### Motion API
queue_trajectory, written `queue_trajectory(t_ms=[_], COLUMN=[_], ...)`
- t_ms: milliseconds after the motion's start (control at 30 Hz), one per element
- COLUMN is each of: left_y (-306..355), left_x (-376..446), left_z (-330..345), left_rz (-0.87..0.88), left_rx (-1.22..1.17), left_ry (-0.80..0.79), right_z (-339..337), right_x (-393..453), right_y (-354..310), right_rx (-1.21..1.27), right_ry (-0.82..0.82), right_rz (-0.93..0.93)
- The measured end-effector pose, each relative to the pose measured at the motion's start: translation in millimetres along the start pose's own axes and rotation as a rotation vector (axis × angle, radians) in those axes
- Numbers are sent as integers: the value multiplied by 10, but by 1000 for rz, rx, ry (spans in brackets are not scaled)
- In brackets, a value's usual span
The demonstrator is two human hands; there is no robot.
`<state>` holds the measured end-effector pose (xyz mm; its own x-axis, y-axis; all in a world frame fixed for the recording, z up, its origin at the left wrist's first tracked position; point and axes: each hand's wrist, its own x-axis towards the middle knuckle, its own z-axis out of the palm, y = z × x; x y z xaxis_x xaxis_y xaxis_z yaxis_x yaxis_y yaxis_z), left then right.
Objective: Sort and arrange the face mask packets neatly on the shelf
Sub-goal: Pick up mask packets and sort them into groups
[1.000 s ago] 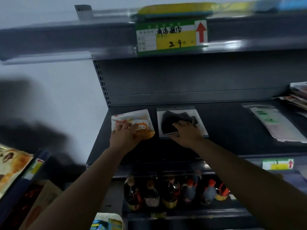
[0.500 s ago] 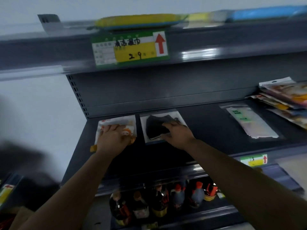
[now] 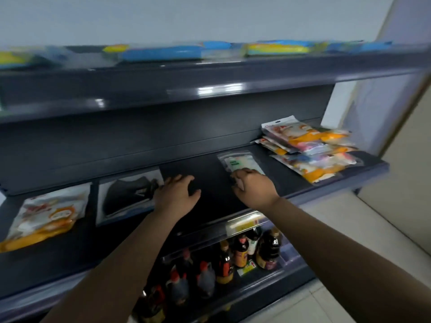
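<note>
We see two bare forearms, no sleeves in frame; left hand (image 3: 176,197) and right hand (image 3: 253,186) bare, no gloves, rings or watch.

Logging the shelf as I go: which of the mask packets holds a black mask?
The clear packet with the black mask, second from the shelf's left end, beside the left hand. The other packets look white, orange or green-printed.

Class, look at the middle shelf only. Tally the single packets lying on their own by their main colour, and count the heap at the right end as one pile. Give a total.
Orange and white packet: 1
Black mask packet: 1
Clear packet with green label, under the right hand: 1
Mixed pile, too overlapped to count singly: 1
Total: 3 single packets and 1 pile
</note>
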<state>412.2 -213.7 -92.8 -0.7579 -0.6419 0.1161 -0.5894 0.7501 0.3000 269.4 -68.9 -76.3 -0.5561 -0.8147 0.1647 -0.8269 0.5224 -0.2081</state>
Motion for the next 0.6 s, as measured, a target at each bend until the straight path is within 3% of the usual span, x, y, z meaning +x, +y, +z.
queue_trajectory(t_ms=[233,600], left_y=[976,1556], left_x=[95,429], left_z=[308,519], left_rz=[-26,-97], left_rx=[-44,33], left_ry=[-61,-80], right_z=[-408,-617], right_x=[-302,-109], right_y=[941,1765], right_rx=[-50,-66], right_ry=[39,92], right_rz=[52,38])
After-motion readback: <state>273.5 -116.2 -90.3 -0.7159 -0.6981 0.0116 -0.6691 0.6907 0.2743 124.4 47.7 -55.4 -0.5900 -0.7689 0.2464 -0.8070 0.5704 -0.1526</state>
